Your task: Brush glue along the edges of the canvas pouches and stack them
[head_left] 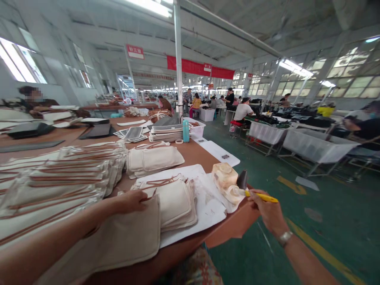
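My left hand [135, 200] is closed on the top edge of a cream fabric piece [127, 233], which hangs over the table's front edge. Just right of it, a small stack of cream pieces [175, 202] with brown strips rests on a white sheet [208, 202]. My right hand [264, 206] grips a yellow-handled brush [263, 195] at the table's right corner. The brush's head is at the mouth of a translucent, stained plastic container [224, 176]. A dark, pointed object [242, 179] stands beside the container.
Many cream pieces with brown strips [68, 174] cover the table's left side. Another cream stack [157, 158], a blue bottle [185, 131] and a tape roll [179, 141] lie farther back. White bins [317, 146] stand on the green floor at right. Several people work beyond.
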`<state>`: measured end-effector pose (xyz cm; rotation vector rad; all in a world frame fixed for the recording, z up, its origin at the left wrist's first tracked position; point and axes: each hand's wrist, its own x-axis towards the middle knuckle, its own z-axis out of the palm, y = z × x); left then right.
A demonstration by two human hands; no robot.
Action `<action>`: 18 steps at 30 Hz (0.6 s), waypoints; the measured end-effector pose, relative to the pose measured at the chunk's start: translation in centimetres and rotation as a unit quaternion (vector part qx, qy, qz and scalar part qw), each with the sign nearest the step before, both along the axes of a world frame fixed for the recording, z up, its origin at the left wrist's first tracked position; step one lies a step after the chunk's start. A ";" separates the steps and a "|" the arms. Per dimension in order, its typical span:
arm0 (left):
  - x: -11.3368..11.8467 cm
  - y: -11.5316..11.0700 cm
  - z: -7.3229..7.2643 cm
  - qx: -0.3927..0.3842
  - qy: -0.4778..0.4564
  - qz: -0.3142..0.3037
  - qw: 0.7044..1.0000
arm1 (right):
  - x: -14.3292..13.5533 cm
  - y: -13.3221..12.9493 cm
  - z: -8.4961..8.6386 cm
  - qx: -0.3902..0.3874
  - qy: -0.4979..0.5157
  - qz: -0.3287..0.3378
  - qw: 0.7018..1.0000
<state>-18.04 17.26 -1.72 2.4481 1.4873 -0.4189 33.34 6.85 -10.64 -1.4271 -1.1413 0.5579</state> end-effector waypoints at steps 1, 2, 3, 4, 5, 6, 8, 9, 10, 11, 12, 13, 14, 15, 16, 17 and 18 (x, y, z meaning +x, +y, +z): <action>0.3 -0.4 0.8 -0.008 -0.013 0.004 1.000 | -0.1 -0.1 -0.7 -0.007 0.032 -0.021 0.999; 0.6 -0.8 1.5 -0.015 -0.029 0.007 0.999 | -0.1 -0.3 -1.3 -0.014 0.059 -0.040 0.997; 0.9 -1.4 2.3 -0.021 -0.046 0.010 0.999 | -0.1 -0.7 -1.7 -0.020 0.079 -0.060 0.995; 1.2 -2.1 3.0 -0.023 -0.063 0.012 0.998 | 0.0 -1.3 -1.9 -0.025 0.093 -0.081 0.992; 1.6 -2.8 3.6 -0.019 -0.081 0.014 0.996 | 0.1 -2.0 -1.8 -0.031 0.103 -0.106 0.989; 2.0 -3.5 4.0 -0.013 -0.100 0.016 0.995 | 0.1 -2.7 -1.4 -0.032 0.110 -0.131 0.985; 3.1 -5.0 4.5 -0.003 -0.136 0.017 0.990 | -0.6 -4.1 0.4 -0.021 0.143 -0.146 0.979; 3.8 -5.8 4.5 0.000 -0.153 0.018 0.988 | -1.3 -4.7 1.7 -0.011 0.173 -0.136 0.976; 4.5 -6.5 4.4 0.002 -0.168 0.019 0.986 | -2.3 -5.4 3.2 0.017 0.236 -0.105 0.966; 5.3 -7.2 4.2 0.003 -0.180 0.019 0.983 | -3.6 -6.0 4.9 0.026 0.289 -0.064 0.955; 6.1 -8.0 3.9 0.005 -0.195 0.021 0.981 | -5.0 -6.5 6.5 0.039 0.313 -0.052 0.947; 6.9 -8.7 3.7 0.011 -0.214 0.028 0.976 | -6.6 -7.0 8.0 0.053 0.323 -0.034 0.944; 7.7 -9.4 3.5 0.021 -0.239 0.040 0.970 | -8.1 -7.4 9.4 0.071 0.324 -0.024 0.943; 8.3 -10.1 3.4 0.032 -0.268 0.054 0.961 | -9.5 -7.8 10.5 0.082 0.321 -0.010 0.944; 8.7 -10.8 3.4 0.045 -0.296 0.066 0.952 | -10.7 -8.1 11.3 0.096 0.319 0.006 0.943; 9.0 -11.4 3.4 0.062 -0.318 0.073 0.943 | -11.8 -8.5 11.9 0.109 0.318 0.020 0.942; 9.0 -12.0 3.4 0.084 -0.330 0.074 0.937 | -12.5 -8.9 12.3 0.118 0.320 0.032 0.939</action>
